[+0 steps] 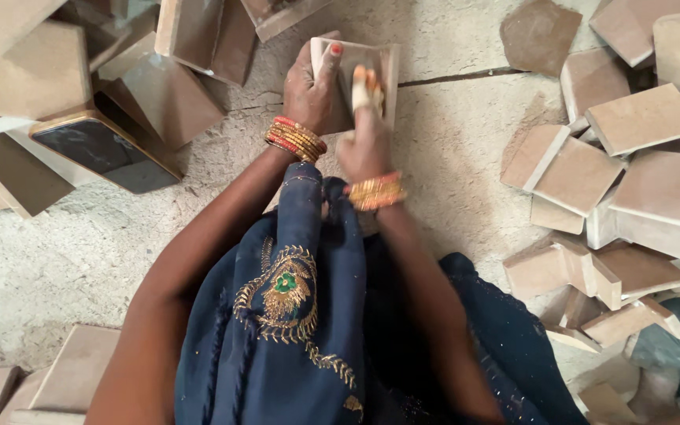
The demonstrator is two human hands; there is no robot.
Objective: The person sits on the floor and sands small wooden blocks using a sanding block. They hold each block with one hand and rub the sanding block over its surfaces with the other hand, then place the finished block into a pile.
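My left hand (308, 86) grips the left edge of a small square tan tile (379, 67) that stands tilted on the dusty floor. My right hand (365, 130) presses against the tile's face, its fingers closed around a small pale piece (367, 93), which looks like a rubbing pad or cloth. Both wrists wear stacks of gold and red bangles. A dark blue embroidered cloth (293, 291) hangs over my lap below the hands.
Heaps of similar tan tiles lie to the right (639, 165) and at the upper left (151, 71). A dark glossy tile (104, 149) rests at the left. More tiles sit at the bottom left (64, 378). A crack (466, 76) runs across the concrete floor.
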